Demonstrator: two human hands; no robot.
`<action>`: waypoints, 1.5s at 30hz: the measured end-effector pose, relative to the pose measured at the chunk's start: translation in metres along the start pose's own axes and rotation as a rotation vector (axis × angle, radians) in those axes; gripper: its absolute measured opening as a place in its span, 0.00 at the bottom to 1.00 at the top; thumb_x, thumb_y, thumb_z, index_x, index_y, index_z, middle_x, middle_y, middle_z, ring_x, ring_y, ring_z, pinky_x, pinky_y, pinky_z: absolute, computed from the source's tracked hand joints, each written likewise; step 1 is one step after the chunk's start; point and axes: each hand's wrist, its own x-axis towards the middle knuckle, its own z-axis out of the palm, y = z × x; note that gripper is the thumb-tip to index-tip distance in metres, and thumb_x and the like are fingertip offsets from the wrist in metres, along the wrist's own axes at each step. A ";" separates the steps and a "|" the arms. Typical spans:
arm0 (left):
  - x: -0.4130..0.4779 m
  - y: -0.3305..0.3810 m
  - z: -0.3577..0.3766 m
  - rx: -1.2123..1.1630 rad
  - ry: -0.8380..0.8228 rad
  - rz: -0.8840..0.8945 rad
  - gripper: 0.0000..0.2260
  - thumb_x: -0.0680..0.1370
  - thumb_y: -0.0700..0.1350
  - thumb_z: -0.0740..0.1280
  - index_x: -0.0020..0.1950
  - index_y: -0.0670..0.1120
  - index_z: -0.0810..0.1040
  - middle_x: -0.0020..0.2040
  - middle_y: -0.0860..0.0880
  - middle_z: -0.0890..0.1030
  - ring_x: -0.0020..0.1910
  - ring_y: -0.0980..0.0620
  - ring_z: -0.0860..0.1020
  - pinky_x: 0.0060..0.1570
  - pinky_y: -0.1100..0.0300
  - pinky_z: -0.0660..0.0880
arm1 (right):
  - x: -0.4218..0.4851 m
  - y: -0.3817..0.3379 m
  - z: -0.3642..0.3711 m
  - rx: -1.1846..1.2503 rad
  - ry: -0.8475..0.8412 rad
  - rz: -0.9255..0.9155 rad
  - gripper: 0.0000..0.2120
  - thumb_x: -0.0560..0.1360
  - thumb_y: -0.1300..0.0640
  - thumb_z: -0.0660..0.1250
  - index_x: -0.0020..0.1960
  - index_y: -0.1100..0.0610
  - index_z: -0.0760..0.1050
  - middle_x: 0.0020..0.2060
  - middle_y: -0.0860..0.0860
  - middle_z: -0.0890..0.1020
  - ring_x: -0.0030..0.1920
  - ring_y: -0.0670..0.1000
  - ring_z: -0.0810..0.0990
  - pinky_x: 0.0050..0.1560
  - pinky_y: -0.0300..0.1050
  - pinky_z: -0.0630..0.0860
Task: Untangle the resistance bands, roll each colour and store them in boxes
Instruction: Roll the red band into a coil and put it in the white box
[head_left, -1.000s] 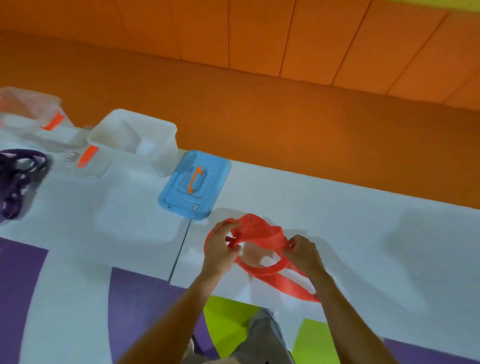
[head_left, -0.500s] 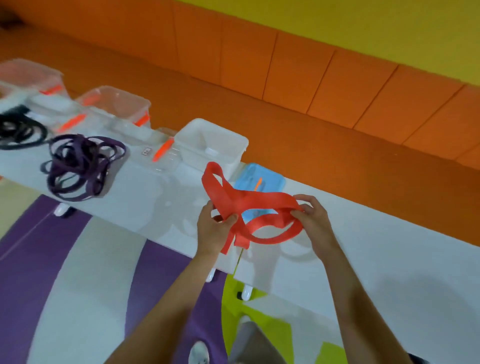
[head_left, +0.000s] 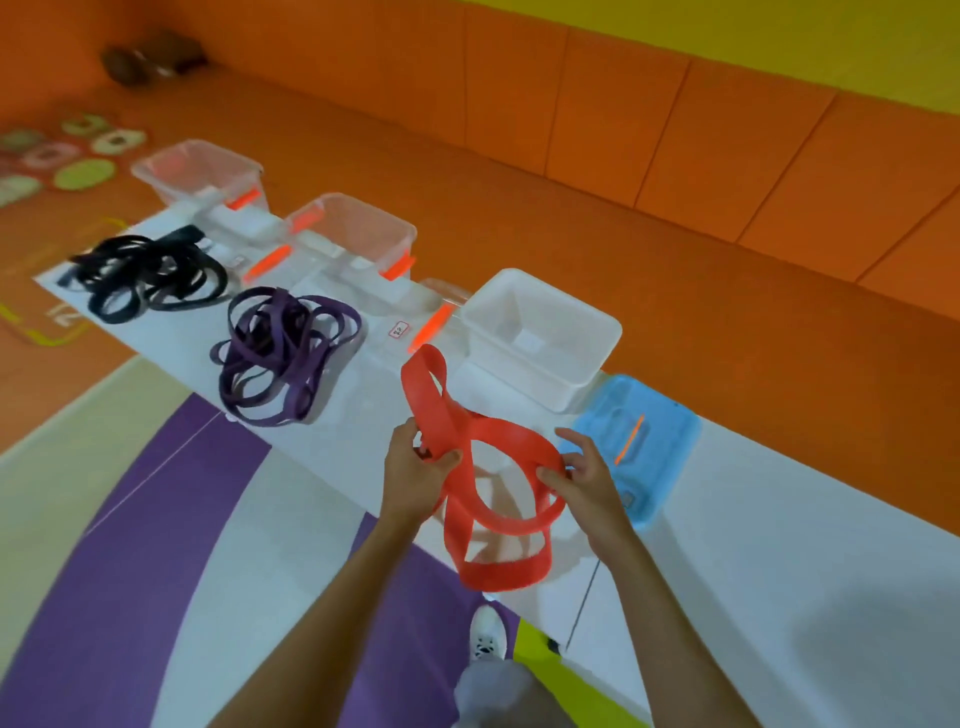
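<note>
- Left hand (head_left: 415, 470) pinches red band (head_left: 498, 452) where loops cross; right hand (head_left: 584, 475) grips far loop, spreading it, prob. to roll.
- Band held above table's (head_left: 779, 571) near edge, w/ white box (head_left: 540, 332) at far edge.

Single head view looks steeply down, close over the table (head_left: 779, 545).

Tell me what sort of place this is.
Probably a children's gym or play room, though I can't be sure. Orange padded wall panels line the wall, coloured floor markers lie on the orange floor, and heaps of purple bands and black bands sit on the white table.
</note>
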 end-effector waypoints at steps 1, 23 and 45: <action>0.009 0.000 -0.002 0.013 -0.009 -0.004 0.23 0.76 0.34 0.75 0.70 0.43 0.77 0.61 0.44 0.83 0.55 0.44 0.85 0.49 0.56 0.84 | 0.007 0.001 0.005 -0.003 -0.003 0.016 0.25 0.77 0.66 0.74 0.68 0.47 0.74 0.52 0.58 0.83 0.50 0.54 0.84 0.50 0.44 0.79; 0.143 -0.037 -0.038 0.077 -0.568 0.154 0.17 0.70 0.36 0.71 0.47 0.59 0.83 0.53 0.58 0.82 0.56 0.52 0.83 0.52 0.63 0.79 | 0.066 -0.025 0.141 -0.123 -0.205 0.147 0.55 0.70 0.50 0.83 0.85 0.41 0.50 0.77 0.34 0.64 0.74 0.31 0.65 0.66 0.31 0.71; 0.175 0.053 -0.046 -0.027 -0.939 0.271 0.30 0.74 0.53 0.80 0.71 0.65 0.72 0.61 0.67 0.81 0.64 0.66 0.78 0.57 0.73 0.76 | 0.055 -0.085 0.191 -0.251 0.707 -0.076 0.20 0.77 0.61 0.72 0.66 0.44 0.81 0.49 0.41 0.85 0.50 0.43 0.85 0.49 0.33 0.80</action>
